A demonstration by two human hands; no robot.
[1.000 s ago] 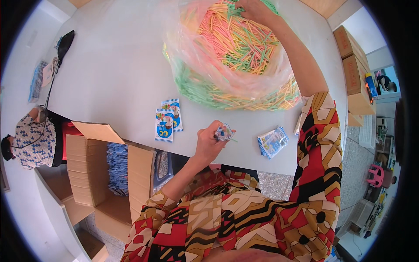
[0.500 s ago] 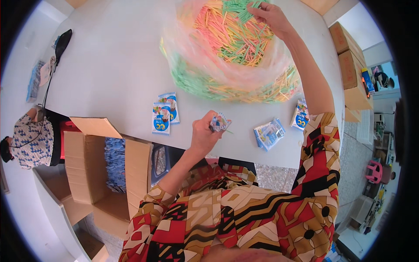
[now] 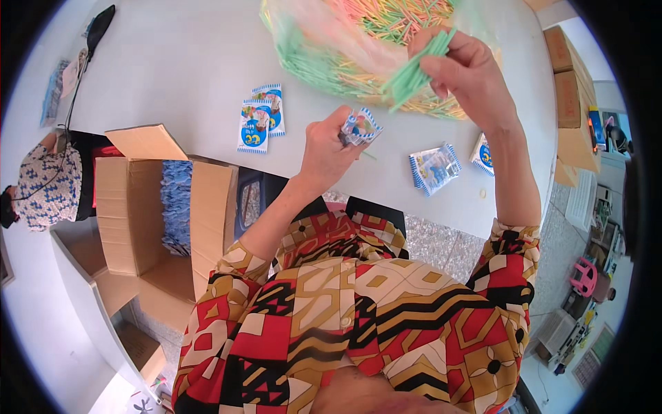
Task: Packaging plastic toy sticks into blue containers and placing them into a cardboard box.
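My left hand (image 3: 324, 148) grips a small blue-and-white packet (image 3: 362, 125) near the table's front edge, its open end facing up. Pinched in my right hand (image 3: 479, 79) is a bundle of thin green sticks (image 3: 419, 72), held up to the right of the packet and in front of the bag. The big clear plastic bag (image 3: 310, 58) lies open at the back, full of pink, yellow and green sticks (image 3: 386, 17). Flat on the table are printed packets (image 3: 254, 127) left of my left hand, others (image 3: 436, 169) to its right, and one more (image 3: 485, 153) below my right forearm.
An open cardboard box (image 3: 114, 214) with a stack of blue packets (image 3: 176, 200) stands at the left, below the table edge. Another person (image 3: 52, 183) is at the far left. Brown cartons (image 3: 576, 103) line the right side. A black paddle-shaped thing (image 3: 102, 27) lies far left.
My right hand has come out of the bag toward me, carrying green sticks. My left hand still grips the packet. The whole view has shifted, with the table higher in it.
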